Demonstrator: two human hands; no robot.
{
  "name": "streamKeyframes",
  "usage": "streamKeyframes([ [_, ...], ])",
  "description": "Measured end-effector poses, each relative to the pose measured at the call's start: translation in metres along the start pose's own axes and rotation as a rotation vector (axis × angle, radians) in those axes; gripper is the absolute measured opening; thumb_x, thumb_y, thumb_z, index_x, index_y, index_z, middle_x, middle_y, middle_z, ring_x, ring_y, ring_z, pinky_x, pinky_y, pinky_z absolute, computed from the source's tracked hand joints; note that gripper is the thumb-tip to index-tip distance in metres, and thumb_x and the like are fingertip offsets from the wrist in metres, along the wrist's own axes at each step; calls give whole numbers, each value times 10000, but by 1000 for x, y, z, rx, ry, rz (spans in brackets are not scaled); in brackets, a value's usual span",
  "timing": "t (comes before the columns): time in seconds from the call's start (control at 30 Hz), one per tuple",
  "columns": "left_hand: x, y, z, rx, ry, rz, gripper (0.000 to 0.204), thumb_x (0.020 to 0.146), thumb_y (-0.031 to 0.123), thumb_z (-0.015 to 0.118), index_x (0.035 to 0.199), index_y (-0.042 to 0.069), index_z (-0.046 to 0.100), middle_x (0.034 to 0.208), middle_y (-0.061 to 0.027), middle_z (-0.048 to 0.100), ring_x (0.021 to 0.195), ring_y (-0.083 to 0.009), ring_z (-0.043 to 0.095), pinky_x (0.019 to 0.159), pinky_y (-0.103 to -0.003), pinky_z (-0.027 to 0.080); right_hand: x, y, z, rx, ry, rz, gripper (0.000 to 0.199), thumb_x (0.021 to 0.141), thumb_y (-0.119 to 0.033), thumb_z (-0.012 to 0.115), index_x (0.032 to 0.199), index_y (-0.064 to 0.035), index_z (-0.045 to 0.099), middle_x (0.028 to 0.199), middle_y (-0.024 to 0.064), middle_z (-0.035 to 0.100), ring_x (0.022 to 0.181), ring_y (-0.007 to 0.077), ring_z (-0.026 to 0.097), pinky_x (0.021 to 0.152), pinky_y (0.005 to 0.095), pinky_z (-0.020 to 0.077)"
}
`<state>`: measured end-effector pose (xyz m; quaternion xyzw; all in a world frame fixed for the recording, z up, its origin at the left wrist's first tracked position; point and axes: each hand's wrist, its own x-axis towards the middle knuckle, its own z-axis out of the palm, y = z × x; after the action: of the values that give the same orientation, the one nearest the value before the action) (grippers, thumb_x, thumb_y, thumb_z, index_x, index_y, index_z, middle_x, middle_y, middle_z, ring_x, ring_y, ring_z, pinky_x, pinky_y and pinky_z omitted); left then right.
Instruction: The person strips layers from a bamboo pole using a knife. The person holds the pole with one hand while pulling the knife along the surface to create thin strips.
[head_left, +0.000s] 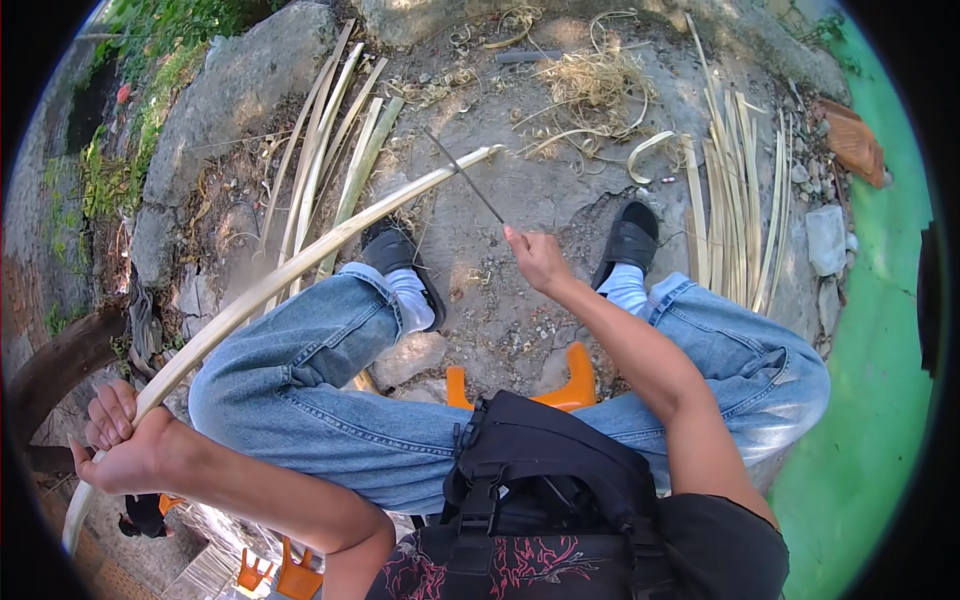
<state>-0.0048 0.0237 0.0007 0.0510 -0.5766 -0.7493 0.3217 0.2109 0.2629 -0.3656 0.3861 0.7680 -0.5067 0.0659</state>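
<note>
Packages: none showing | Labels: none showing | Signs: none showing | Screens: none showing | View is taking in only bare ground, plant strips and the seated person.

The orange stool [574, 375] is mostly hidden beneath the person's legs and a black bag [545, 470]. The long bamboo strip [300, 260] passes behind the left knee. The thin blade [465, 176] in the right hand [538, 258] is too slender to identify surely.

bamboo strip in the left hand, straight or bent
Bent: the bamboo strip arcs from the left hand over the knee; some curve may be lens.
</note>
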Motion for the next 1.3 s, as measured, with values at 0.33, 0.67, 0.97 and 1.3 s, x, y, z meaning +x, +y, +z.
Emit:
streamKeyframes([
  [0.33, -10, -1, 8, 93, 95, 1, 395, 859, 224, 370, 522, 182, 170, 466, 7, 196, 391, -109, 177, 392, -261, 154, 29, 43, 3, -103, 55, 196, 662, 908, -521, 391, 652, 72, 536, 559, 237, 474, 538, 299, 506, 580, 423, 403],
  [0.67, -6, -2, 6, 49, 41, -12, 396, 867, 223, 361, 523, 182, 167, 462, 10, 192, 388, -105, 178, 386, -253, 158, 29, 61, 2, 54, 53, 75, 666, 890, -533, 405, 602, 50, 546, 571, 259, 502, 529, 370, 486, 562, 443, 395],
  [0.97, -5, 2, 2, 59, 57, 10, 388, 864, 226, 353, 525, 185, 168, 464, 14, 188, 389, -103, 185, 390, -255, 157, 6, 19, 7, 42, -38, -141, 728, 880, -595, 376, 630, 64, 559, 585, 265, 526, 589, 370, 546, 614, 441, 422],
  [1.3, -7, 1, 4, 2, -5, 13, 372, 855, 208, 370, 530, 179, 191, 459, 12, 200, 377, -97, 187, 381, -245, 164, 29, 50, -11, -127, 55, 96, 735, 887, -590, 363, 584, 58, 533, 565, 238, 516, 541, 351, 512, 586, 453, 400],
])
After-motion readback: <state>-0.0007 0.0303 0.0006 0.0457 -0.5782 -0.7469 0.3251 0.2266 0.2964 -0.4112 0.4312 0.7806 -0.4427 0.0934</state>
